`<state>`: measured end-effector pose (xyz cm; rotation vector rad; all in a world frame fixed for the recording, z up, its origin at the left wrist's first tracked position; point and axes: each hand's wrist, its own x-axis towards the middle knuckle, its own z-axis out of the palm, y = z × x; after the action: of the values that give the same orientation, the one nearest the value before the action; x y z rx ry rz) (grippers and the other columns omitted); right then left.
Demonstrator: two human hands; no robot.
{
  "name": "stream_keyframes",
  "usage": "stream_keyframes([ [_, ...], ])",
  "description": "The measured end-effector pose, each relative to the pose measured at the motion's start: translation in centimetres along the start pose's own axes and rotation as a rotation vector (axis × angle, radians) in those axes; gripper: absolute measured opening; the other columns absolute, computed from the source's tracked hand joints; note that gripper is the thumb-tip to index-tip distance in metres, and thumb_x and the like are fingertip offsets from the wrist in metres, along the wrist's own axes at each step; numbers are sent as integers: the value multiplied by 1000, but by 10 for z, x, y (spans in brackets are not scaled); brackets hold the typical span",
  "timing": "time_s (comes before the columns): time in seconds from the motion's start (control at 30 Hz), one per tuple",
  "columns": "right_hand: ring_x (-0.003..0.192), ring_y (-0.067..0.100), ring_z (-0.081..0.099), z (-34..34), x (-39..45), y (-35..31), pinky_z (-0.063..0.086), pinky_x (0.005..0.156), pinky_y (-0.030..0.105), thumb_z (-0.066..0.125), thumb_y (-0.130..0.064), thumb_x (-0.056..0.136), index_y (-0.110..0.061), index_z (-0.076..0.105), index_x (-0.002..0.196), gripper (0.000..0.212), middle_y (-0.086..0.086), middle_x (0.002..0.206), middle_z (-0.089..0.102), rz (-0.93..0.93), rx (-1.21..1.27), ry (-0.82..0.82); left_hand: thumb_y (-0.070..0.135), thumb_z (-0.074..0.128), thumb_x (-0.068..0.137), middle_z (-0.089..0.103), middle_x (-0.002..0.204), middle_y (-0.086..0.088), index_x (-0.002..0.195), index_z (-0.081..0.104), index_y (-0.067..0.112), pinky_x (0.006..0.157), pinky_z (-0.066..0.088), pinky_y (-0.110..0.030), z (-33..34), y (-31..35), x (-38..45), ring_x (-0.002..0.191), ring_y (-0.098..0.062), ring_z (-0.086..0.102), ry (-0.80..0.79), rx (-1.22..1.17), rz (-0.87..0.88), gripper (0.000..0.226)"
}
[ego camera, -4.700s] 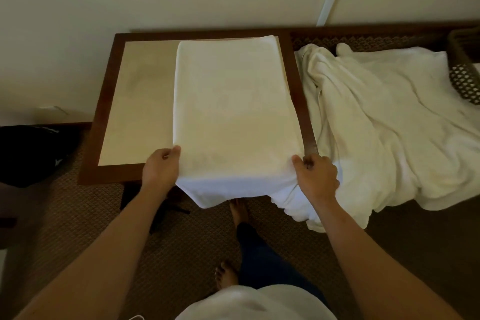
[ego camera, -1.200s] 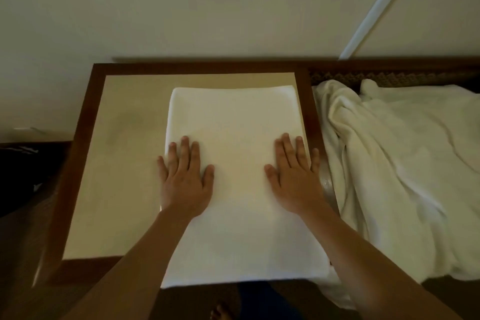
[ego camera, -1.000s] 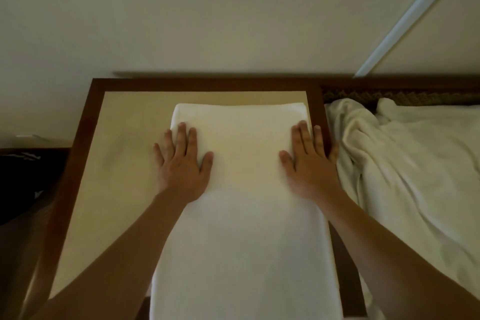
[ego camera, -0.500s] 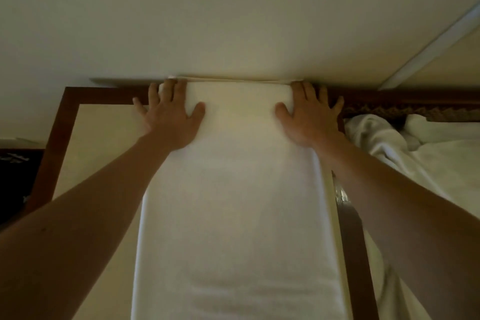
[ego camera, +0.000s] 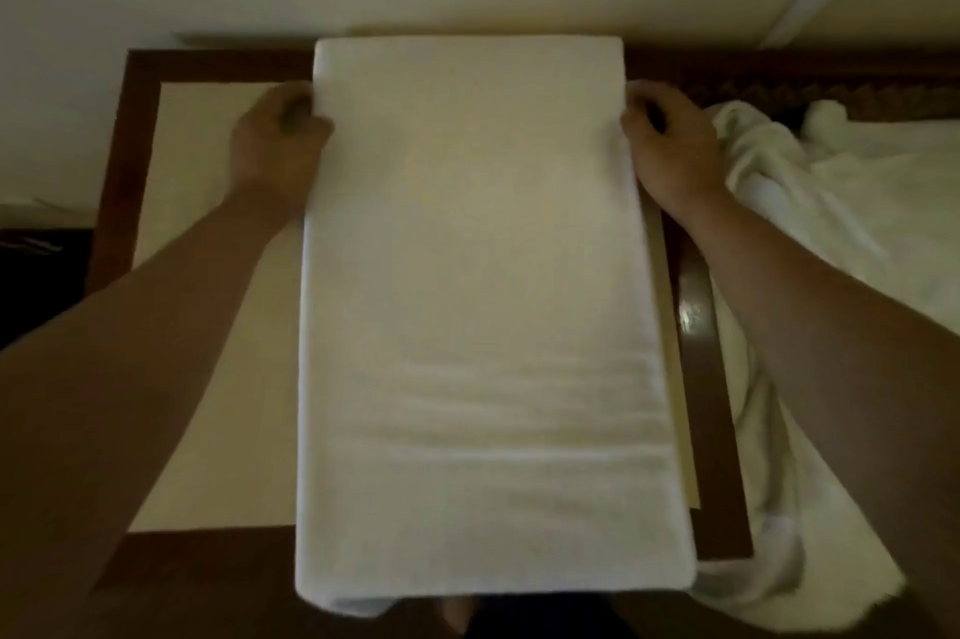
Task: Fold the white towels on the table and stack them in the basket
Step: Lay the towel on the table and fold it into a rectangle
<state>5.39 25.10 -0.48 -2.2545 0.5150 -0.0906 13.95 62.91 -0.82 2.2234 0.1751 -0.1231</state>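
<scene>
1. Both hands have moved from flat on the far end of the towel to its side edges, a little nearer to the person.
2. Left hand and right hand curl their fingers on the edges; probably they take hold to bring the far end back for the next fold.
3. This towel lies long on the table, its near end hanging over the front edge.
4. Unfolded towels wait at the right, beside the table. No basket is in view.
</scene>
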Motion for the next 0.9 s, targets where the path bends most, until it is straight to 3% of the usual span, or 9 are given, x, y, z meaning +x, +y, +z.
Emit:
stream_keyframes([
  [0.13, 151, 14, 28, -3, -111, 22, 21, 119, 23, 58, -22, 103, -13, 50, 149, 48, 4, 157, 44, 19, 35, -61, 34, 65, 89, 62, 138, -1, 143, 55, 24, 107, 43, -32, -8, -44, -101, 124, -24, 58, -48, 149, 56, 56],
  [0.2, 153, 17, 24, -4, -162, 34, 20, 125, 33, 60, -22, 101, -11, 46, 151, 53, 4, 159, 41, 47, 12, -62, 42, 54, 88, 53, 149, -7, 149, 48, 15, 117, 34, -42, -12, -60, -153, 137, -30, 47, -58, 278, 102, 66],
  [0.33, 154, 22, 22, -8, -257, 55, 22, 125, 47, 60, -28, 100, -11, 42, 152, 57, 6, 162, 36, 39, -49, -83, 51, 37, 100, 24, 168, -1, 161, 24, 19, 126, 3, -43, -22, -88, -265, 156, -21, 12, -92, 441, 83, 70],
  [0.47, 142, 32, 42, -10, -329, 71, 40, 111, 58, 53, -41, 95, -13, 55, 131, 46, 5, 151, 47, 37, -41, -8, 57, 32, 98, 20, 169, 3, 160, 29, 20, 126, 3, -43, -33, -110, -348, 157, -18, 9, -99, 447, 54, 72],
  [0.57, 126, 32, 51, -7, -381, 76, 45, 97, 61, 58, -37, 94, -15, 61, 107, 26, 4, 132, 56, 65, -138, 151, 43, 53, 97, 53, 147, -8, 136, 62, 10, 115, 35, -55, -37, -112, -405, 138, -30, 44, 58, 330, 94, 52],
  [0.63, 114, 30, 54, -3, -410, 76, 47, 92, 57, 66, -38, 92, -17, 64, 101, 23, 6, 120, 59, 162, -175, 327, 31, 60, 101, 58, 130, -4, 122, 67, 13, 98, 49, -51, -34, -108, -433, 117, -25, 54, 158, 129, -48, 28],
  [0.7, 105, 27, 57, 2, -429, 76, 47, 90, 53, 68, -44, 91, -19, 64, 99, 26, 4, 110, 61, 274, -102, 363, 29, 58, 103, 59, 121, 1, 122, 64, 21, 87, 50, -38, -30, -100, -441, 105, -18, 57, 190, -138, -325, 21],
  [0.77, 100, 21, 60, 6, -438, 79, 50, 91, 50, 69, -47, 92, -20, 63, 101, 29, -2, 103, 64, 340, 88, 295, 25, 55, 105, 64, 113, 4, 121, 63, 23, 84, 49, -32, -25, -100, -437, 103, -16, 61, 137, -425, -504, 18],
  [0.9, 104, 15, 60, 3, -441, 81, 45, 91, 35, 68, -42, 95, -21, 61, 105, 25, -11, 101, 64, 391, 330, 225, 21, 50, 108, 68, 118, 1, 123, 63, 19, 103, 47, -38, -29, -112, -424, 116, -20, 62, 17, -690, -607, 19],
])
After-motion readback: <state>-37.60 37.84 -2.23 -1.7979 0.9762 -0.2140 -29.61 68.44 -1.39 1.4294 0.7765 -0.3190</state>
